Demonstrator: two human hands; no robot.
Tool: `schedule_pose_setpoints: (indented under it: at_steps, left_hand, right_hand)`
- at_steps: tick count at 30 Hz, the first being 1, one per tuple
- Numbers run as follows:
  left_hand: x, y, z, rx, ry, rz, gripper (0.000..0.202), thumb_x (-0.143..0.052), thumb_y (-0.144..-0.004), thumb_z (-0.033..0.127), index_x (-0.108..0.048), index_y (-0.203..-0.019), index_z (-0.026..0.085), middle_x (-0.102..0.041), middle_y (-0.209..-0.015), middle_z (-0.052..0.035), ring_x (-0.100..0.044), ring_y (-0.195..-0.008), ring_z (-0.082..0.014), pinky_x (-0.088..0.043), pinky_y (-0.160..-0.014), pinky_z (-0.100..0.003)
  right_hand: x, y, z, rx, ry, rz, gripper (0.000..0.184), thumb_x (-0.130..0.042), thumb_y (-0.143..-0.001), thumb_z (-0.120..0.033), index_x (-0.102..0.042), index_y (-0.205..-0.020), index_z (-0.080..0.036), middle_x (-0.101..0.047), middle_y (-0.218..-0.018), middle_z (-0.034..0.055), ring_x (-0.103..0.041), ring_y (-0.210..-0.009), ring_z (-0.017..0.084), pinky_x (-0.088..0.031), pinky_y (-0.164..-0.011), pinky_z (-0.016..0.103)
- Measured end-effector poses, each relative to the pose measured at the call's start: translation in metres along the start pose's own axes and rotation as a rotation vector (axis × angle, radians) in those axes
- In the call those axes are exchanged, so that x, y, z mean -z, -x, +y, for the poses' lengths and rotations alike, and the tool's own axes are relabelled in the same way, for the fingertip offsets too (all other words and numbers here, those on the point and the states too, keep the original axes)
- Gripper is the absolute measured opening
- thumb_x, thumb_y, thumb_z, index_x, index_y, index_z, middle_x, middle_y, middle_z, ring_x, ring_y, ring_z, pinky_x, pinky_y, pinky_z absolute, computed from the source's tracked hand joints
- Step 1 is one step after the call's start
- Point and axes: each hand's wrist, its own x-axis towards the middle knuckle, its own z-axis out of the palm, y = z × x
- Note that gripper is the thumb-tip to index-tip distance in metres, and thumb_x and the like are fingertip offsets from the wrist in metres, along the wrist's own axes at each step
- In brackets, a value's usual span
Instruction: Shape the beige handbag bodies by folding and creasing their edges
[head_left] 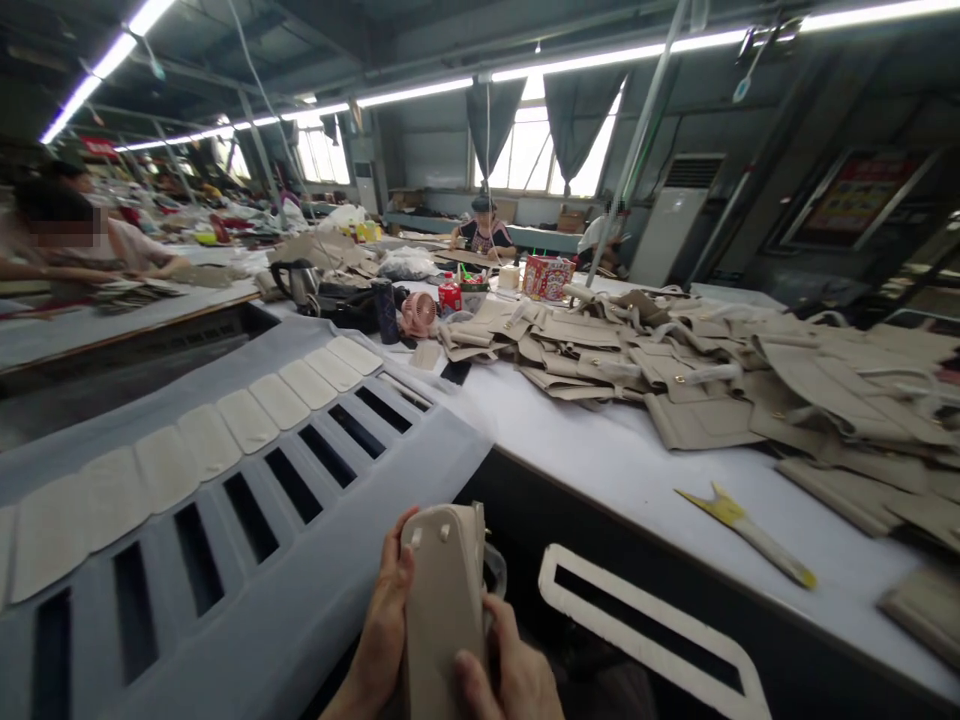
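Both my hands grip a beige leather handbag (441, 600), held upright at the bottom middle, its narrow side toward me. My left hand (384, 610) wraps its left side, fingers behind the upper edge. My right hand (517, 665) closes on the lower right side, thumb across the front. Two small pale tabs show near the bag's top. Some clear plastic (495, 570) sticks out behind it on the right. The bag's lower end runs out of view.
A white slotted frame (637, 620) lies right of my hands. Beyond it are a yellow-ended tool (750, 530) and a pile of beige bags (697, 360). Cream panels (210, 440) line a slotted grey surface (315, 560) at left. A pink fan (418, 313) and kettle (298, 285) stand farther back; co-workers sit beyond.
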Motion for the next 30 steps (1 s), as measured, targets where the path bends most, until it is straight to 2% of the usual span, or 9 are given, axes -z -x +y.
schedule_pose_setpoints:
  at_steps: [2, 4, 6, 9, 13, 17, 22, 25, 30]
  left_hand:
    - [-0.009, 0.0, -0.003, -0.003, 0.032, -0.042, 0.06, -0.048, -0.09, 0.06, -0.037, -0.141, 0.029, -0.059, -0.131, -0.0062, -0.063, -0.106, -0.0256, -0.056, -0.083, -0.031]
    - [-0.014, 0.0, -0.006, -0.017, 0.033, -0.063, 0.06, -0.046, -0.091, 0.061, -0.038, -0.141, 0.03, -0.056, -0.137, -0.0057, -0.06, -0.112, -0.0256, -0.055, -0.087, -0.03]
    - [-0.016, -0.001, -0.008, -0.057, -0.014, -0.058, 0.061, -0.047, -0.091, 0.061, -0.037, -0.143, 0.031, -0.052, -0.142, -0.0043, -0.058, -0.115, -0.0244, -0.054, -0.089, -0.028]
    - [-0.013, -0.004, -0.009, -0.139, -0.126, -0.042, 0.062, -0.049, -0.091, 0.06, -0.038, -0.144, 0.03, -0.046, -0.147, -0.0031, -0.054, -0.123, -0.0239, -0.051, -0.094, -0.026]
    - [-0.012, -0.01, -0.004, -0.203, -0.19, -0.058, 0.059, -0.046, -0.092, 0.06, -0.042, -0.141, 0.028, -0.046, -0.148, -0.0038, -0.047, -0.13, -0.0249, -0.049, -0.098, -0.027]
    - [-0.023, -0.01, 0.007, -0.209, -0.139, -0.145, 0.058, -0.043, -0.093, 0.061, -0.042, -0.141, 0.029, -0.042, -0.15, -0.0035, -0.04, -0.136, -0.0252, -0.048, -0.099, -0.027]
    - [-0.039, 0.001, 0.014, -0.114, -0.116, -0.193, 0.065, -0.07, -0.079, 0.048, -0.047, -0.136, 0.026, -0.052, -0.141, -0.0083, -0.052, -0.126, -0.0309, -0.048, -0.101, -0.034]
    - [-0.041, 0.007, 0.011, -0.067, -0.072, -0.16, 0.065, -0.074, -0.076, 0.041, -0.048, -0.133, 0.026, -0.056, -0.137, -0.0091, -0.055, -0.123, -0.0318, -0.047, -0.102, -0.037]
    - [-0.036, 0.011, 0.002, -0.113, -0.16, -0.188, 0.062, -0.074, -0.076, 0.041, -0.05, -0.13, 0.026, -0.058, -0.134, -0.0089, -0.058, -0.118, -0.0312, -0.047, -0.102, -0.038]
  right_hand:
    - [0.001, -0.013, -0.014, 0.043, -0.044, 0.012, 0.056, -0.045, -0.09, -0.059, -0.052, -0.134, -0.026, -0.074, -0.1, 0.0059, -0.071, -0.078, 0.026, -0.054, -0.067, 0.03]
    - [0.001, -0.022, -0.025, 0.05, -0.08, -0.006, 0.058, -0.041, -0.093, -0.056, -0.043, -0.142, -0.027, -0.072, -0.112, 0.0058, -0.072, -0.082, 0.025, -0.054, -0.068, 0.029]
    - [0.0, -0.026, -0.032, 0.056, -0.09, -0.03, 0.056, -0.038, -0.095, -0.054, -0.043, -0.143, -0.026, -0.074, -0.105, 0.0049, -0.072, -0.073, 0.024, -0.054, -0.062, 0.028]
    - [-0.001, -0.028, -0.039, 0.074, -0.083, -0.02, 0.051, -0.036, -0.096, -0.051, -0.052, -0.135, -0.023, -0.075, -0.091, 0.0049, -0.071, -0.065, 0.023, -0.052, -0.057, 0.028]
    - [0.0, -0.032, -0.048, 0.098, -0.128, 0.058, 0.046, -0.041, -0.095, -0.051, -0.059, -0.127, -0.023, -0.075, -0.091, 0.0066, -0.071, -0.068, 0.023, -0.053, -0.061, 0.027]
    - [0.005, -0.038, -0.053, 0.023, -0.322, 0.04, 0.045, -0.043, -0.094, -0.054, -0.06, -0.122, -0.023, -0.074, -0.089, 0.0064, -0.069, -0.068, 0.02, -0.052, -0.061, 0.025]
    - [0.006, -0.03, -0.043, -0.141, -0.542, 0.019, 0.051, -0.049, -0.089, -0.059, -0.061, -0.121, -0.021, -0.073, -0.085, 0.0073, -0.067, -0.065, 0.02, -0.053, -0.058, 0.025]
    - [0.011, -0.026, -0.037, -0.111, -0.476, 0.058, 0.048, -0.052, -0.089, -0.057, -0.063, -0.119, -0.022, -0.073, -0.088, 0.0078, -0.069, -0.073, 0.023, -0.055, -0.063, 0.026]
    - [0.037, -0.049, -0.04, 0.137, -0.186, 0.088, 0.046, -0.053, -0.092, -0.043, -0.055, -0.134, -0.026, -0.07, -0.098, 0.0067, -0.068, -0.081, 0.02, -0.056, -0.073, 0.026]
